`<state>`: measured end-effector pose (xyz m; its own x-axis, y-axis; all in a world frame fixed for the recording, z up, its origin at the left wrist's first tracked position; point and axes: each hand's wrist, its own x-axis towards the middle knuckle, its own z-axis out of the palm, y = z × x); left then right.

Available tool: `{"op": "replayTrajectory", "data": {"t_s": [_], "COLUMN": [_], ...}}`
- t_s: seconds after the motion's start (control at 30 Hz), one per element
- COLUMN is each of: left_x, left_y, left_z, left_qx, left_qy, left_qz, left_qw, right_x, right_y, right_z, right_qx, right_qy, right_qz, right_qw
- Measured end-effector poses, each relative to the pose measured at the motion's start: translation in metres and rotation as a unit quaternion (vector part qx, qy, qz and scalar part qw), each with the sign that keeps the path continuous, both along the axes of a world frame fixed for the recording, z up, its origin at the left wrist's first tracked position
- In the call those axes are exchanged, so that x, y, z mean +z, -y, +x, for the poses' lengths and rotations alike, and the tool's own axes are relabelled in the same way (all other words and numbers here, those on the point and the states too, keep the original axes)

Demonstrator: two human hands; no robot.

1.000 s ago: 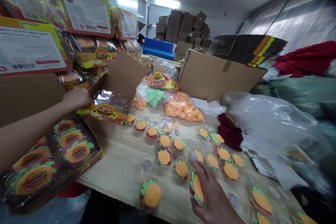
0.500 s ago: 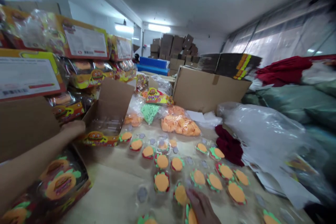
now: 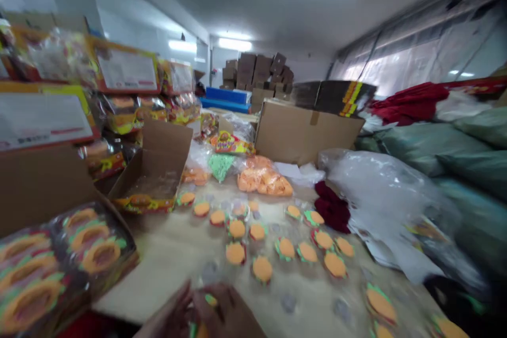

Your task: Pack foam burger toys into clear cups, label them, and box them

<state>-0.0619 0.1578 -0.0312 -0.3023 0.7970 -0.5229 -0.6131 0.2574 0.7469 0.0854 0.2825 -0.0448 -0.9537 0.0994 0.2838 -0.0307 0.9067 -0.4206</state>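
Observation:
Both of my hands are together at the bottom of the head view, over the near edge of the table. My right hand (image 3: 229,309) is closed around a toy burger (image 3: 202,330), of which only bits of orange and green show between the fingers. Against it from the left, my left hand (image 3: 176,306) has its fingers curled on the same burger. Rows of toy burgers (image 3: 262,269) with orange buns and green and red layers lie in clear plastic shells beyond my hands. To the left stands an open display box (image 3: 114,280) holding several burgers.
Another open carton (image 3: 162,142) with a clear plastic insert stands behind. Packed burger boxes (image 3: 127,68) are stacked at the left. Bags of orange pieces (image 3: 263,175) and green pieces (image 3: 221,166), a dark red cloth (image 3: 332,208) and plastic sheeting (image 3: 380,195) lie farther back.
My left hand has left the carton at the left and come to the middle. My right hand has picked up a burger from the table and moved left to meet it.

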Motion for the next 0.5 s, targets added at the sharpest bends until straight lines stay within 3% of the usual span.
{"op": "replayTrajectory", "data": {"t_s": [0.03, 0.1, 0.17, 0.23, 0.3, 0.37, 0.43, 0.5], "left_x": [0.0, 0.012, 0.024, 0.025, 0.02, 0.015, 0.012, 0.01], "left_y": [0.009, 0.025, 0.035, 0.044, 0.056, 0.068, 0.077, 0.081], "left_z": [0.029, 0.065, 0.075, 0.076, 0.078, 0.085, 0.094, 0.101], "left_qx": [0.03, 0.121, 0.158, 0.169, 0.154, 0.133, 0.123, 0.123], "left_qy": [0.08, 0.147, 0.196, 0.231, 0.229, 0.202, 0.178, 0.152], "left_qz": [0.01, 0.007, -0.002, -0.005, -0.011, -0.025, -0.034, -0.037], "left_qw": [0.996, 0.982, 0.968, 0.958, 0.961, 0.97, 0.976, 0.98], "right_x": [0.009, 0.027, 0.042, 0.046, 0.038, 0.022, 0.005, -0.009], "right_y": [0.011, 0.029, 0.036, 0.039, 0.042, 0.049, 0.056, 0.063], "right_z": [0.004, 0.017, 0.031, 0.043, 0.056, 0.069, 0.079, 0.085], "right_qx": [0.031, 0.087, 0.118, 0.132, 0.088, 0.003, -0.064, -0.073], "right_qy": [0.015, 0.04, 0.062, 0.076, 0.057, 0.024, 0.036, 0.094], "right_qz": [-0.017, -0.064, -0.119, -0.197, -0.279, -0.357, -0.448, -0.542], "right_qw": [0.999, 0.993, 0.984, 0.968, 0.955, 0.934, 0.891, 0.832]}}
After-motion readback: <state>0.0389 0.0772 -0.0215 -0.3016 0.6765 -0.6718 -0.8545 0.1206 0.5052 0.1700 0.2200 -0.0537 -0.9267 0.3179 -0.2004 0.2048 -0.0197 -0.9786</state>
